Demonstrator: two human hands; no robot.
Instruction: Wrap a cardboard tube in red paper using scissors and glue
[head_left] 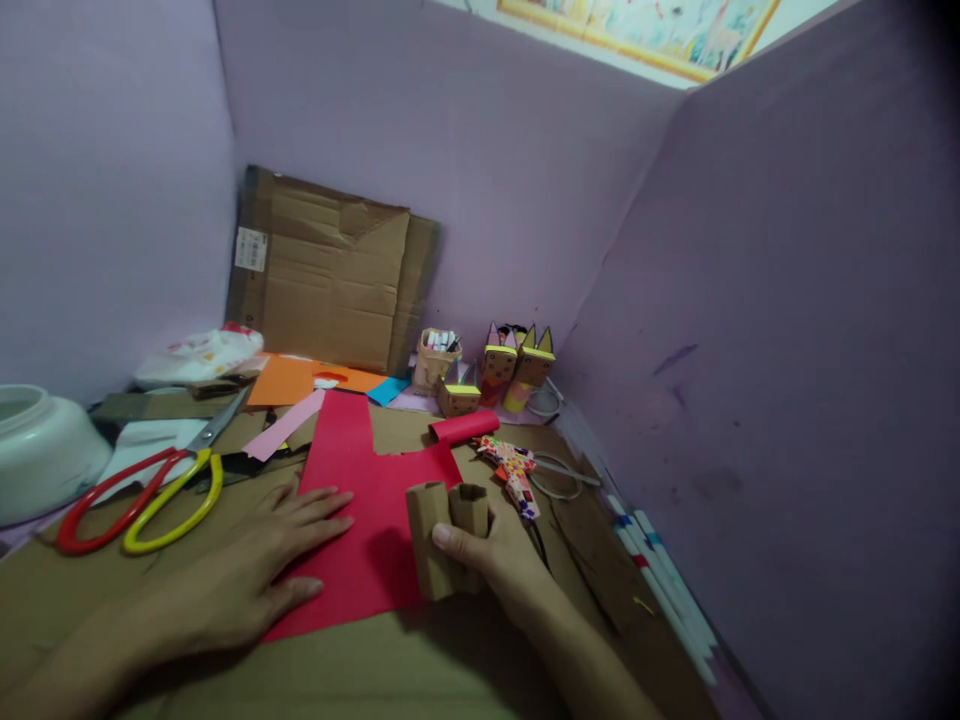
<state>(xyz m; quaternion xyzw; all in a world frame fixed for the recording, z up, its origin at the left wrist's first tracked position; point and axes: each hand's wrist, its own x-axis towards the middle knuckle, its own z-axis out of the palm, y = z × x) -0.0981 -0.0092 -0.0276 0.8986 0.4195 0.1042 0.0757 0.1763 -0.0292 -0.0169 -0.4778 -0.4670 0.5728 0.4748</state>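
Note:
My left hand (274, 560) lies flat, fingers spread, on the left edge of a sheet of red paper (352, 530). The sheet has a notch cut out of its upper right part. Held above the right side of the sheet are two small cardboard tubes (429, 545), side by side and upright, with my right hand (499, 555) closed around them. The thumb crosses their front; the other fingers are mostly hidden behind. A rolled red paper tube (465, 427) rests just beyond the sheet. Left of my left hand lie scissors (161, 500) with one red and one yellow handle.
A patterned glue gun (517, 470) and its cable lie at the right. Behind stand a cup of markers (437, 360) and cat-eared cardboard figures (517, 370). Folded cardboard (330, 270) leans on the wall. A white pot (45, 455) sits far left; white sticks (667, 590) line the right edge.

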